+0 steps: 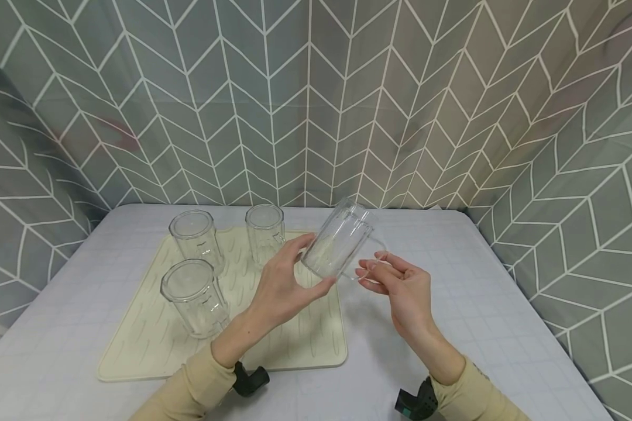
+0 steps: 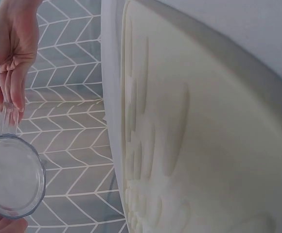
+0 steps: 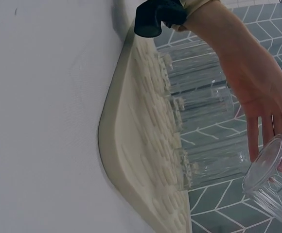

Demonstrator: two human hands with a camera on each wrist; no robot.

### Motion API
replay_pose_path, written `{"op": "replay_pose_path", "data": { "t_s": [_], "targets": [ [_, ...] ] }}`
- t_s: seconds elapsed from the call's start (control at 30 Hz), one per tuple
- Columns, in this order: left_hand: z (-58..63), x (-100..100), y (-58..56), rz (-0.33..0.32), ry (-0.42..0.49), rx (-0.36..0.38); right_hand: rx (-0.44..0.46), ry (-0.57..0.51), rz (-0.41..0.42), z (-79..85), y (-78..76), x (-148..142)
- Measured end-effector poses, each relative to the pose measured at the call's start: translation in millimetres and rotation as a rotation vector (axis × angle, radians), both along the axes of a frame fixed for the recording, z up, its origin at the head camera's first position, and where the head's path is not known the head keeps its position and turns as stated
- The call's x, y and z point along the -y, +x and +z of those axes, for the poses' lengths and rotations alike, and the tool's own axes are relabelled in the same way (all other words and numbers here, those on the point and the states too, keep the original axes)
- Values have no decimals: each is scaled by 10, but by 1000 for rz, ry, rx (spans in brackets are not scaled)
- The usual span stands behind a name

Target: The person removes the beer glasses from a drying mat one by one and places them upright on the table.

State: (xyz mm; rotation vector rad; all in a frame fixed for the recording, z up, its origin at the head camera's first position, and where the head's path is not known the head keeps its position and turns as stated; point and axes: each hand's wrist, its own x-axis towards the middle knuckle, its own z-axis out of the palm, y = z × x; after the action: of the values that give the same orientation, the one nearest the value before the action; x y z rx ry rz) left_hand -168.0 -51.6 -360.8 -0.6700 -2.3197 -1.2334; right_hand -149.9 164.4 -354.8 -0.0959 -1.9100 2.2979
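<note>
Head view: a clear glass mug [image 1: 337, 242] is held tilted in the air near the far right part of a cream ridged mat [image 1: 137, 351] on the white-covered bench [image 1: 453, 280]. The left hand [image 1: 276, 289] pinches the mug's lower end between thumb and fingers; the right hand [image 1: 402, 286] appears to pinch its handle [image 1: 383, 244]. Three more glass mugs [image 1: 195, 301] stand on the mat, to the left. For steady handling, the left grip should probably bear the weight while the right guides lightly, clear of the others; smooth glass could slip.
</note>
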Motion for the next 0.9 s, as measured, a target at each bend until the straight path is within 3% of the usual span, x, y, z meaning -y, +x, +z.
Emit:
{"op": "replay_pose_path", "data": {
  "t_s": [0.27,0.43,0.9],
  "targets": [
    [2,8,-1,-1,16,30,-40,18,-5,-5,8,-5],
    [17,25,0,2,25,94,-71,65,-27,-20,3,-24],
    [214,144,50,-14,95,254,-160,184,-118,-24,-50,-95]
  ]
}}
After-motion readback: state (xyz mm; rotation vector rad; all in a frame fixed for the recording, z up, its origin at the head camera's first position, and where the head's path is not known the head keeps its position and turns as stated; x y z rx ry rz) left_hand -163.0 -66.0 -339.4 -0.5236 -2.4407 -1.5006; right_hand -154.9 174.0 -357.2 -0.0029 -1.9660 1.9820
